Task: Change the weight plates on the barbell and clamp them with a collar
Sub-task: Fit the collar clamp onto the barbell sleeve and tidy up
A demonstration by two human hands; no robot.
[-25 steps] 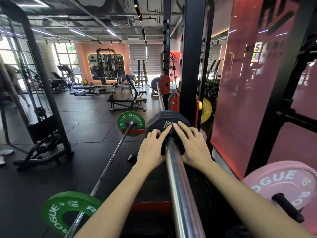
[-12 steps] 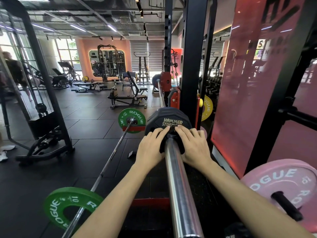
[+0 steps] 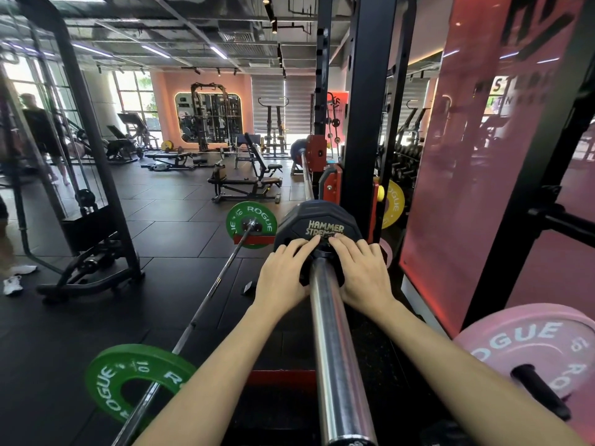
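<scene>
A chrome barbell sleeve [image 3: 335, 349] runs away from me toward the rack. A black Hammer Strength plate [image 3: 317, 222] sits on it near the upright. A black collar [image 3: 322, 254] rings the sleeve against the plate, mostly hidden by my fingers. My left hand [image 3: 285, 278] lies flat on the plate and collar left of the sleeve. My right hand [image 3: 363, 275] presses on them from the right. Fingers of both hands are spread and meet above the sleeve.
A black rack upright [image 3: 367, 123] with red hook [image 3: 333, 188] stands behind the plate. A second barbell [image 3: 206, 304] with green plates [image 3: 135, 378] lies on the floor at left. A pink plate [image 3: 531, 346] hangs on a peg at right. A person [image 3: 42, 133] walks far left.
Both hands have slid a little farther along the sleeve with the collar, up against the black plate. The view has tilted so more of the plate's lettering shows.
</scene>
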